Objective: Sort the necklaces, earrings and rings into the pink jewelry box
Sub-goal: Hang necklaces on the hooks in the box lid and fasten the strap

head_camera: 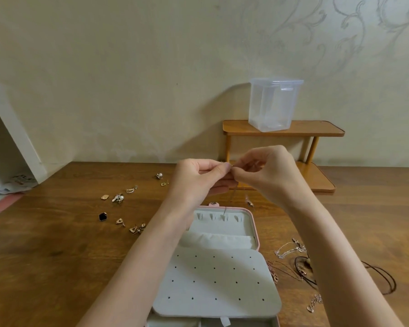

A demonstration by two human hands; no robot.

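Nearest you, the pink jewelry box [256, 228] lies open on the wooden table [57, 244]. Its pale perforated earring panel [217, 279] is folded toward you; behind it sits a ring-roll section, then a row of small hooks at the far edge w/ a snap tab.

To the right of the box, beside your right forearm, a tangle of necklaces [293, 260] rests on the table: silver chain, rose-gold chain, dark cord.

To the left of the box, scattered earrings [118, 198]: triangle pieces nearest, a black square stud, then pearl ones and a small gold rectangle farther back.

Above the box's far edge, your hands meet in mid-air. Left hand [198, 178] and right hand [269, 171] each have fingertips curled and pinched together on the top of a thin chain [234, 194]. The chain hangs straight down from the pinch, its lower end reaching the hook row. Too fine to tell the clasp.

Farthest back, against the wall, a small wooden shelf [283, 128] holds a clear plastic container [274, 105].
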